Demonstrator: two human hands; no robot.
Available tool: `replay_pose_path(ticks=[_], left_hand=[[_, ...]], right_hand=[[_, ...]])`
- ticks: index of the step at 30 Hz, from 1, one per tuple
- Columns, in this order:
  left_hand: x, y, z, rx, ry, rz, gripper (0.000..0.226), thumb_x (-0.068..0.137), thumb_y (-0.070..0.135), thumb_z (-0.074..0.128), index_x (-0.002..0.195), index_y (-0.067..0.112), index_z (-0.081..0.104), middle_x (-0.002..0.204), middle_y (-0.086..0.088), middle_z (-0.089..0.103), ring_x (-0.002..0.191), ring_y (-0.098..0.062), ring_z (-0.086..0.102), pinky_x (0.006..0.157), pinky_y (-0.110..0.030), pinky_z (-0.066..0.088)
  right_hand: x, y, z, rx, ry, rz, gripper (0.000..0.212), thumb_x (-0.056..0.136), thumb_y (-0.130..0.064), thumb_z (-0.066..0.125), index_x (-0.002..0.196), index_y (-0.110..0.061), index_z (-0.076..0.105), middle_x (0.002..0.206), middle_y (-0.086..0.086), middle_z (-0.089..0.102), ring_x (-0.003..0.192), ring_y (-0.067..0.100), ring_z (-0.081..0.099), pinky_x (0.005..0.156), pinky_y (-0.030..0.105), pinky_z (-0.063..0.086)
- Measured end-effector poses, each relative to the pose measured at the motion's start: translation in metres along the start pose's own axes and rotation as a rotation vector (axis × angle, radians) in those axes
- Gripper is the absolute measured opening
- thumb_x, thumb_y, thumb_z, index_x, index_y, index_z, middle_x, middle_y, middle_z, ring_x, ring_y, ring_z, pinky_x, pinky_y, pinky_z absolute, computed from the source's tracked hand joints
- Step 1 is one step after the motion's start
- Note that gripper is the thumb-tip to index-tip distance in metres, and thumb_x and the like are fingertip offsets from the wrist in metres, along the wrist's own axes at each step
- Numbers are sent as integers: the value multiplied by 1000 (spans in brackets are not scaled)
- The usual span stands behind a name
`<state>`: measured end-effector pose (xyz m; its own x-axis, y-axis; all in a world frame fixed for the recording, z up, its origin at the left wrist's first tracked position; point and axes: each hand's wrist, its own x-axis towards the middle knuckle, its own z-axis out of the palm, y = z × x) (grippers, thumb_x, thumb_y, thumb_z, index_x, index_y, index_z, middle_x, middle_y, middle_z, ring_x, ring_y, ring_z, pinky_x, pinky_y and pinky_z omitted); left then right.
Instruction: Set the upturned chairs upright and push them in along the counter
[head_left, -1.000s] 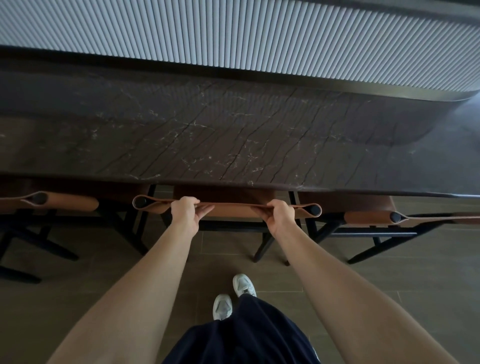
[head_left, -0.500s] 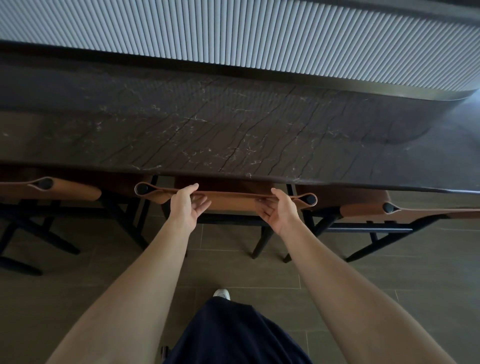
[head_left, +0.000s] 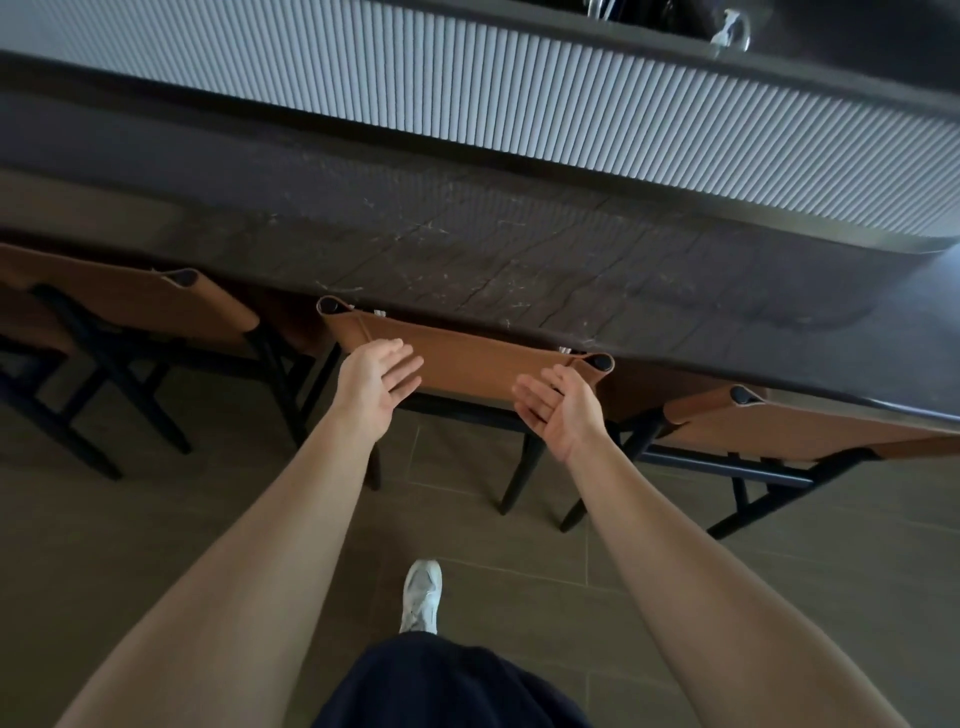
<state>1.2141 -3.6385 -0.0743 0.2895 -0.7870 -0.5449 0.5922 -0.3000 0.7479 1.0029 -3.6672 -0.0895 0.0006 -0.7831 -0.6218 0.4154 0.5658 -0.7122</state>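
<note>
Left hand & right hand are hovering open, holding nothing, just behind the middle chair, which is standing upright, tucked right at the stone surface edge, so prob. pushed in enough.

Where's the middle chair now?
Head view, centre: the middle chair tucked under the counter, between two other chairs, just beyond left hand and right hand.

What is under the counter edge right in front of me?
The middle chair, tan backrest and black legs showing, flanked by the left chair and right chair. Their seats are mostly hidden by the counter.
</note>
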Motion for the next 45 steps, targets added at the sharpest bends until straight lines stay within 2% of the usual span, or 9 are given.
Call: replay_pose_path(ticks=[3, 7, 12, 19, 22, 32, 45], left_hand=[[-26, -2, -14, -21, -7, 45, 42, 100, 10, 43, 141, 3, 40, 124, -12, 61, 111, -26, 63, 98, -42, 49], [-48, 5, -35, 28, 14, 102, 43, 102, 12, 40, 145, 12, 40, 132, -11, 58, 119, -25, 58, 105, -42, 44], [-66, 19, -66, 27, 30, 122, 38, 100, 12, 46, 138, 13, 50, 127, -9, 61, 118, -23, 59, 103, -39, 47], [-70, 50, -136, 31, 97, 158, 37, 98, 10, 48, 135, 10, 53, 129, -10, 60, 123, -23, 55, 104, -40, 45], [-71, 69, -175, 25, 97, 169, 36, 98, 9, 47, 133, 8, 54, 125, -10, 61, 121, -24, 56, 102, -39, 47], [-64, 140, -290, 47, 113, 204, 30, 98, 14, 49, 126, 8, 59, 120, -8, 65, 116, -22, 60, 102, -41, 48], [-16, 194, -360, 5, 174, 192, 34, 98, 17, 51, 130, 6, 56, 121, -8, 65, 116, -21, 60, 100, -39, 49]], right_hand=[[-19, 4, 2, -33, -26, -8, 35, 102, -25, 45, 132, -9, 53, 112, 13, 72, 101, 26, 70, 85, 37, 56], [-40, 14, 14, -81, -53, -31, 30, 101, -21, 47, 125, -7, 57, 108, 13, 73, 100, 25, 71, 86, 37, 56], [-58, 28, 40, -140, -120, -59, 28, 98, -21, 50, 120, -8, 61, 103, 12, 75, 99, 25, 71, 86, 37, 56], [-77, 71, 102, -180, -209, -42, 27, 98, -23, 48, 117, -10, 64, 104, 11, 75, 101, 23, 71, 90, 37, 54], [-87, 94, 138, -186, -218, -41, 25, 98, -22, 50, 114, -9, 65, 103, 10, 75, 99, 23, 71, 87, 35, 55], [-110, 175, 258, -163, -252, 5, 27, 99, -24, 49, 115, -9, 65, 102, 9, 76, 97, 22, 72, 78, 33, 54], [-84, 211, 356, -186, -272, 51, 28, 100, -26, 48, 117, -9, 64, 103, 10, 75, 100, 23, 71, 89, 36, 54]])
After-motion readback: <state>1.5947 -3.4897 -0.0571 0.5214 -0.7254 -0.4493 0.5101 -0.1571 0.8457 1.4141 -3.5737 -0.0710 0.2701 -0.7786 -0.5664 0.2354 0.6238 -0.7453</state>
